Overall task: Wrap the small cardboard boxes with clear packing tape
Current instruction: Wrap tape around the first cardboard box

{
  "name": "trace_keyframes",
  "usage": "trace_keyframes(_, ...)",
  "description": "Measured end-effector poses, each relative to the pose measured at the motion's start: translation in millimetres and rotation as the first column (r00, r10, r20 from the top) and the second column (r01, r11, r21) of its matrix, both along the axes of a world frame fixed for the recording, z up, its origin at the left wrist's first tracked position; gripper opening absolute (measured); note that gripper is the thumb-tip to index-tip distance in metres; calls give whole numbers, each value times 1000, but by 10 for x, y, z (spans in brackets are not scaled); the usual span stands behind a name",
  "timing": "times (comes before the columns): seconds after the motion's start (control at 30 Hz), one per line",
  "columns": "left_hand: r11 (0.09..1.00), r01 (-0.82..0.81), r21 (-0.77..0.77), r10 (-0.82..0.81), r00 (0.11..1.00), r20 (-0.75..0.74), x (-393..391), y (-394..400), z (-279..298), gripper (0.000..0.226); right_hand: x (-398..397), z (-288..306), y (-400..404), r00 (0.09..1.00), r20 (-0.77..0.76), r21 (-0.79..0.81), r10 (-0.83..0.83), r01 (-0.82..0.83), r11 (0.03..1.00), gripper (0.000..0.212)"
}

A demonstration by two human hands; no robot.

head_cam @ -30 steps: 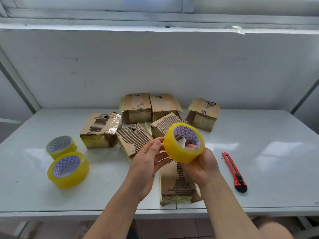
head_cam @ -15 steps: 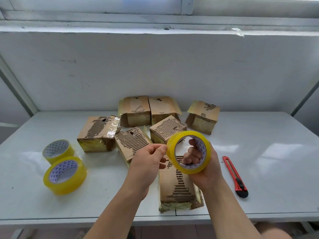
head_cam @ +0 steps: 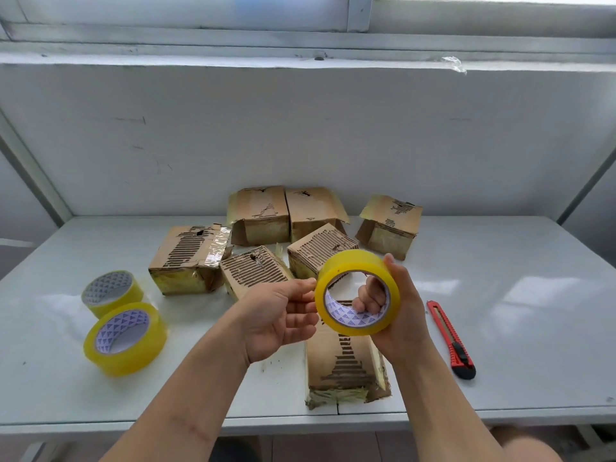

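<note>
The right hand [head_cam: 398, 315] grips a yellow-tinted clear tape roll [head_cam: 357, 295], hiding part of a torn cardboard box [head_cam: 346, 368], while the left hand's [head_cam: 276, 318] relaxed fingertips touch its rim.

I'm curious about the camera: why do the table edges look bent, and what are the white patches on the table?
Head view: the wide-angle lens bows the table and the side frames; the pale patches right of the utility knife are glare from the window above; the held tape roll and both hands look sharp.

Right hand [head_cam: 396, 315] grips tape roll [head_cam: 357, 296]; left hand [head_cam: 276, 323] touches its rim.
</note>
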State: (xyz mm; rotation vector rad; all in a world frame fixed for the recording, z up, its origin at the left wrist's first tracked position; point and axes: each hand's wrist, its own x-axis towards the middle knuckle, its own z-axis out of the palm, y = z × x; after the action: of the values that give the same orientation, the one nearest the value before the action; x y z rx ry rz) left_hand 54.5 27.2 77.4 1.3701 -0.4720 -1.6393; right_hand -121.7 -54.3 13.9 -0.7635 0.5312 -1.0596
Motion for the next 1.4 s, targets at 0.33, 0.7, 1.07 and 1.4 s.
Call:
trace_keyframes(0.33, 990, 123, 74, -102, 965, -242, 17, -39, 52, 11, -87, 133, 34, 998, -60, -52, 4, -8, 999, 66)
trace_keyframes(0.7, 997, -39, -66, 40, 999, 11, 45, -116, -67, 27, -14, 264, 177, 973, -151, -107, -172, 157, 982, 42)
trace_keyframes(1.07, 987, -53, -154, 96, 953, 286, -80, -296, -74, 16, 13, 508, 379, 853, -422, -272, -308, 204, 940, 41)
trace_keyframes(1.4, 955, 158, -253, -5, 856, 516, -206, -612, 64, 20, -88, 784, 820, 684, -713, -263, -151, -61, 963, 14)
